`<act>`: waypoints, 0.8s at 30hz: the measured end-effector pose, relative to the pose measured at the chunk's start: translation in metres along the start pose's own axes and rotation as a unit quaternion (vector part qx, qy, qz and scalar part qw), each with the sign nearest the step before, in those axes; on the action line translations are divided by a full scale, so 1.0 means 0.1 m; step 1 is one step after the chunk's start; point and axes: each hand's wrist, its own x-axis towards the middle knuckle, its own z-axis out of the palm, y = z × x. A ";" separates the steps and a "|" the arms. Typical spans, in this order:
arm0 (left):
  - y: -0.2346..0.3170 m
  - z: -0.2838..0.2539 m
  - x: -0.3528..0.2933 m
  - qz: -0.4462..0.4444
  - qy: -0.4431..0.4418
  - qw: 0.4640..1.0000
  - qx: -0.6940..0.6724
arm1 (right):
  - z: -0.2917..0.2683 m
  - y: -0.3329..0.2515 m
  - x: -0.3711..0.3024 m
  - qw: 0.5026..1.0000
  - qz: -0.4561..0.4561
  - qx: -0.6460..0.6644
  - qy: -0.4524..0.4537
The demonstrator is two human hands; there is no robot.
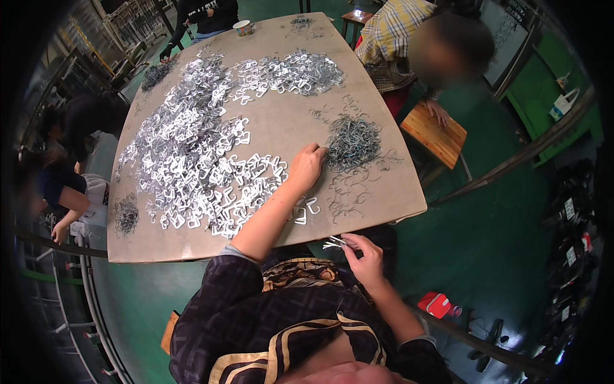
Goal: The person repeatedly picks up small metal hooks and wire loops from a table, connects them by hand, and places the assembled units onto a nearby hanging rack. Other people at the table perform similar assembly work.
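My left hand is stretched over the table, its fingers curled together at the left edge of a heap of dark thin wire hooks. Whatever may be between those fingertips is too small to make out. Just off the table's near edge, my right hand pinches a few small white metal clips between thumb and fingers. Left of my left forearm spreads a large pile of white bent metal clips. A couple of loose clips lie right of the forearm.
The brown table also bears another clip pile, small wire heaps and a cup. People stand around it. A person at the right leans on a wooden stool. A red and white object sits on the green floor.
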 end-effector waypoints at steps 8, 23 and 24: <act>0.05 -0.16 -0.10 -0.040 -0.072 0.994 -0.069 | 0.00 0.03 -0.03 1.000 0.002 0.001 0.006; 0.12 -0.44 -0.45 -0.239 -0.038 0.816 -0.526 | 0.07 0.00 0.09 1.000 0.014 0.012 0.019; 0.26 -0.54 -0.54 -0.217 -0.055 0.815 -0.535 | 0.08 0.01 0.09 0.999 0.014 0.015 0.026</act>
